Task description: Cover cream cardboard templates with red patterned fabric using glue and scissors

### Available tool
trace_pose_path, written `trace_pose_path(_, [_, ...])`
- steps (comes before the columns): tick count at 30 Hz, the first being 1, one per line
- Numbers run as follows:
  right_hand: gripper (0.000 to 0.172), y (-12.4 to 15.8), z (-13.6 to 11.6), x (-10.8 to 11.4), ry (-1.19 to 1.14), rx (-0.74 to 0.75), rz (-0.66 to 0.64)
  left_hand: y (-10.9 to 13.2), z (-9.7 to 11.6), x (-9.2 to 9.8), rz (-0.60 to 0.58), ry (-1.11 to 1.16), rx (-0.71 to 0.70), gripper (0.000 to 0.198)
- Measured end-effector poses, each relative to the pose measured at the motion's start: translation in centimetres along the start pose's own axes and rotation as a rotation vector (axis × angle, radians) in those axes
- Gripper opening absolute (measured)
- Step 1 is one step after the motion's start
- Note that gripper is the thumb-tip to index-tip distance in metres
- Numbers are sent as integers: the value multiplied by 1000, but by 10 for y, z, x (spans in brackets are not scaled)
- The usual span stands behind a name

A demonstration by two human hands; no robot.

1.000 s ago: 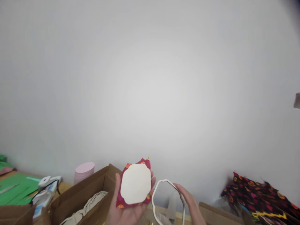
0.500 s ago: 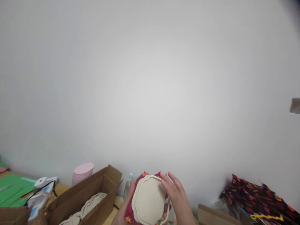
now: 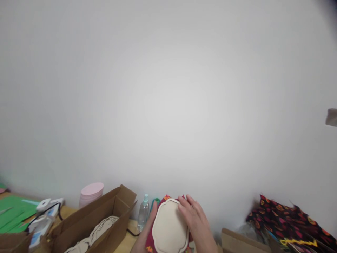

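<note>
- The cream panel (image 3: 168, 227), backed by maroon fabric (image 3: 150, 241), is held from the left by the left hand (image 3: 146, 228).
- Its upper right edge is covered by the right hand (image 3: 196, 222); any grip cannot be told.
- Beyond, a clear bottle (image 3: 143, 215) is seen near the wall (image 3: 168, 105).

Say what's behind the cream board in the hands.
Red cloth, poking out at the top and left edges of the cream board. The rest is covered, including the fingers of the left hand; only its thumb side shows.
</note>
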State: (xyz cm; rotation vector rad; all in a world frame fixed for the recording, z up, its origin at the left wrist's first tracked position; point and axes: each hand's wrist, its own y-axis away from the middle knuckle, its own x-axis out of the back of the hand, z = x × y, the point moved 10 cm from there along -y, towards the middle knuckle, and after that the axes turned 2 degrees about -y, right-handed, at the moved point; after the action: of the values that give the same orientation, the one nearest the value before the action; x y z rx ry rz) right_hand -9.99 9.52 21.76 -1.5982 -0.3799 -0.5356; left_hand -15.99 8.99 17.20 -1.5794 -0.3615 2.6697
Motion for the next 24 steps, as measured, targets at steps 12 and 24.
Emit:
trace_pose_path(12, [66, 11, 10, -13, -64, -37, -65, 5, 1, 25, 31, -48, 51, 43])
trace_pose_path(24, [72, 23, -6, -64, -167, 26, -214, 34, 4, 80, 150, -15, -61, 48])
